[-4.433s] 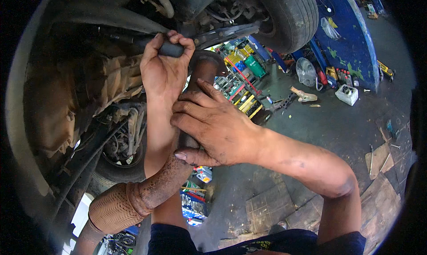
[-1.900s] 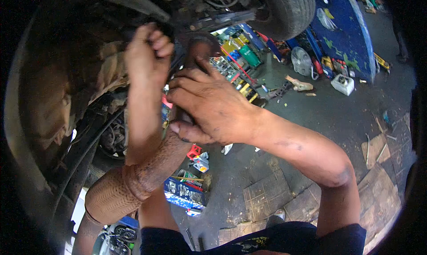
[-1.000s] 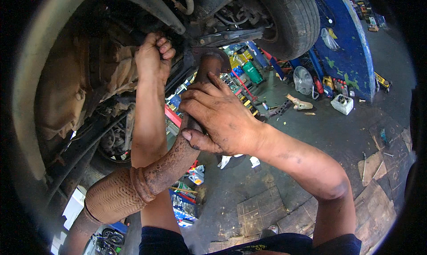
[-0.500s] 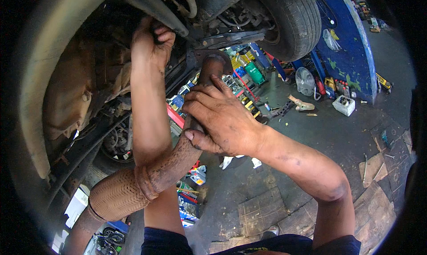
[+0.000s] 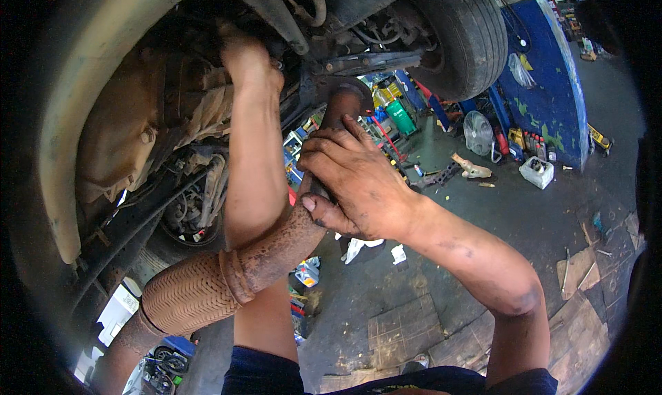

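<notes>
A rusty exhaust pipe (image 5: 284,251) with a braided flexible section (image 5: 189,293) slants under a raised vehicle. My right hand (image 5: 362,185) is closed round its upper part, thumb on the near side, fingers over the top. Just above that hand, the pipe ends in a flange (image 5: 364,95) close to the underbody. My left arm passes up behind the pipe. At its end my left hand (image 5: 249,61) reaches into the dark space beside the brown metal housing (image 5: 117,129). The left fingers are lost in shadow, so what they touch is hidden.
A tyre (image 5: 465,43) hangs at the upper right, beside a blue post (image 5: 545,98). On the floor stand a fan (image 5: 477,133) and a white container (image 5: 536,172). Cardboard sheets (image 5: 407,329) lie below. A curved beige bar (image 5: 58,160) runs down the left.
The vehicle and pipe sit slightly farther right in the view. My left hand has turned, and its curled fingers, visible before, are now hidden. My right hand keeps its grip on the pipe.
</notes>
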Motion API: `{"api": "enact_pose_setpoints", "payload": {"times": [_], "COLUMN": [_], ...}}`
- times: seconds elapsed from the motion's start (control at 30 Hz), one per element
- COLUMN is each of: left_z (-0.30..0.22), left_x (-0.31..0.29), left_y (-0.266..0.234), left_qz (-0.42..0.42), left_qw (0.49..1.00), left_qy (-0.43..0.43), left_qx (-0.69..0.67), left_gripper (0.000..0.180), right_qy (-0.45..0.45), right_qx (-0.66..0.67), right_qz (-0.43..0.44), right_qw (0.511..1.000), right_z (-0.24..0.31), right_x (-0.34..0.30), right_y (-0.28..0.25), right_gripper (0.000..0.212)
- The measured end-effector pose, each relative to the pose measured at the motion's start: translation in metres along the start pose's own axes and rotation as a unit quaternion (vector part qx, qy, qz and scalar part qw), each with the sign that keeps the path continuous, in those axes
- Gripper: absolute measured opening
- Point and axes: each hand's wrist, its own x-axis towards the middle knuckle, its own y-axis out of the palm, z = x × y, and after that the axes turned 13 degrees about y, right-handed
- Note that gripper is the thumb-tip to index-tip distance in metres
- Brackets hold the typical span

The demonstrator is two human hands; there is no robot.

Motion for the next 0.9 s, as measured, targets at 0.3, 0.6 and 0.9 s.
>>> {"api": "enact_pose_setpoints", "payload": {"times": [0.3,0.6,0.9], "left_z": [-0.001,-0.008,-0.014], "left_x": [0.007,-0.028,-0.048], "left_y": [-0.002,-0.060,-0.084], "left_qz": [-0.024,0.017,-0.062], "left_qw": [0.999,0.986,0.979], "left_qy": [-0.025,-0.101,-0.156], "left_qx": [0.009,0.135,0.112], "left_gripper": [0.044,0.047,0.054], "right_qy": [0.011,-0.006,0.017], "right_qx": [0.013,0.020,0.036], "right_qz": [0.040,0.000,0.035], "right_qw": [0.999,1.000,0.999], "right_z": [-0.001,-0.001,-0.003], "right_x": [0.002,0.004,0.001], "right_y": [0.001,0.003,0.006], "right_gripper": [0.049,0.049,0.052]}}
